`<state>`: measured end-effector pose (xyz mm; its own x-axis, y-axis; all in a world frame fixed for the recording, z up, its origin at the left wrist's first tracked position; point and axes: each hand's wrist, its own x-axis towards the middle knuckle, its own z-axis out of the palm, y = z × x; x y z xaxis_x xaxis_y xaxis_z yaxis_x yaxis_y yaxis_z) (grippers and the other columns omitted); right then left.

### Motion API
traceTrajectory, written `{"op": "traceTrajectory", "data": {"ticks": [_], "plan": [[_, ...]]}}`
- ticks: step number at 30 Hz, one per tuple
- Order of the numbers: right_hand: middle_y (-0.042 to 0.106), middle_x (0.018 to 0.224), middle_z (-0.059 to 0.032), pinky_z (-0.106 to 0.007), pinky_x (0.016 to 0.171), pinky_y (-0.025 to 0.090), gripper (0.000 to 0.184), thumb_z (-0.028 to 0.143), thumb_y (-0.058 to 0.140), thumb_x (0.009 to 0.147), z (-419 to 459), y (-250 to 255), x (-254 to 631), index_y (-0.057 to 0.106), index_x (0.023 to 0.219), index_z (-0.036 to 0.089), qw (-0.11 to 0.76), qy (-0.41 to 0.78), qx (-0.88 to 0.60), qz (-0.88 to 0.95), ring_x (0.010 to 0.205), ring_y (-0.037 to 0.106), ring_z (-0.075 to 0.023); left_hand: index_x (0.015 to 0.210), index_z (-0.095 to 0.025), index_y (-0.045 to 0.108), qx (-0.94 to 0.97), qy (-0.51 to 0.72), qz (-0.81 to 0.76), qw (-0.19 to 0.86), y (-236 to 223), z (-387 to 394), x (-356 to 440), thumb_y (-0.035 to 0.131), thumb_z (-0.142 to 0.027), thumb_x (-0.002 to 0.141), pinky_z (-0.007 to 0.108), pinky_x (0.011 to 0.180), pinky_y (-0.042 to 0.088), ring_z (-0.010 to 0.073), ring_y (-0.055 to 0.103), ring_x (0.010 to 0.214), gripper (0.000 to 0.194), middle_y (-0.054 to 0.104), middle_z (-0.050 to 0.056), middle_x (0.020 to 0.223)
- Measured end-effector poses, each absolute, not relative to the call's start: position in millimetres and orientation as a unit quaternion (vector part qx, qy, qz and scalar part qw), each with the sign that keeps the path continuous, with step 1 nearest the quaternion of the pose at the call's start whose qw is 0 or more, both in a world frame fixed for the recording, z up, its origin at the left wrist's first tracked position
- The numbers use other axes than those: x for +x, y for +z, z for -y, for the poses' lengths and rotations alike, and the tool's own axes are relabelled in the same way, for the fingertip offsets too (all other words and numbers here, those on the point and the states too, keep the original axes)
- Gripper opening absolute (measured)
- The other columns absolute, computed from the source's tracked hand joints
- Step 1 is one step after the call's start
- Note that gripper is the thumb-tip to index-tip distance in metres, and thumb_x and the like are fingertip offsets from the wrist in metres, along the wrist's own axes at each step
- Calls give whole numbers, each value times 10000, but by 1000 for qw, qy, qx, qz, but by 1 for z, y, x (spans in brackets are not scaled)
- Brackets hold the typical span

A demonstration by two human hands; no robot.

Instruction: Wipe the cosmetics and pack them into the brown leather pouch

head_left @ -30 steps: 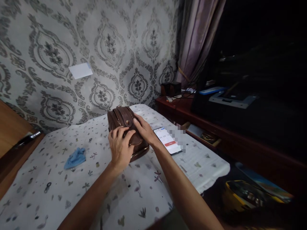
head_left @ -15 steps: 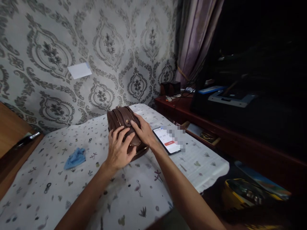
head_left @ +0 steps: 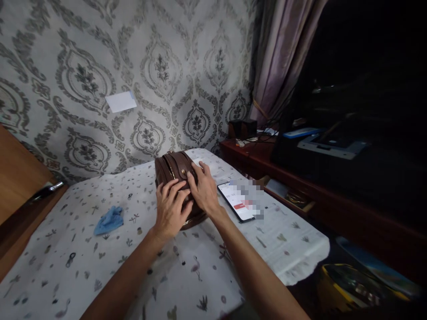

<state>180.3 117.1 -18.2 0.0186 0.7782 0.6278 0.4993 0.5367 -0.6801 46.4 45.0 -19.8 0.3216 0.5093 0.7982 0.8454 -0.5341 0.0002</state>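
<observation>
A brown leather bag with gold zippers and a snap flap lies on the patterned white cloth. My left hand rests on its near left part, fingers spread over the leather. On the right side of the bag lies my right hand, its fingers stretched across the top near the gold snap. Both palms hide much of the bag's near side. Right of my right hand, a phone with a lit screen lies flat, partly blurred out.
A crumpled blue cloth lies to the left. Along the right runs a dark red desk with an open drawer and a large dark screen. A yellow-edged container is low at the right.
My right hand's fingers have spread and shifted along the bag's top. The whole view has swung slightly left, so things appear farther right. Both hands stay on the bag.
</observation>
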Motion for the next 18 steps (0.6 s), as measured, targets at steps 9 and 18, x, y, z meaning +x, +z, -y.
{"op": "traceTrajectory", "data": {"ticks": [9, 18], "plan": [[598, 1367, -156, -534, 1130, 437, 452, 433, 445, 984, -118, -16, 182, 692, 1302, 226, 535, 105, -424, 724, 1298, 550, -343, 1198, -207, 605, -757, -463, 444, 122, 7, -67, 29, 471, -331, 1007, 490, 1114, 404, 268, 516, 1308, 265, 620, 127, 1315], [603, 1366, -170, -510, 1115, 459, 446, 398, 439, 992, -118, -17, 185, 684, 1302, 192, 515, 65, -423, 743, 1277, 572, -324, 1330, -239, 590, -807, -430, 406, 9, 15, -100, 17, 359, -436, 1053, 545, 1233, 232, 252, 377, 1484, 411, 541, 105, 1504]]}}
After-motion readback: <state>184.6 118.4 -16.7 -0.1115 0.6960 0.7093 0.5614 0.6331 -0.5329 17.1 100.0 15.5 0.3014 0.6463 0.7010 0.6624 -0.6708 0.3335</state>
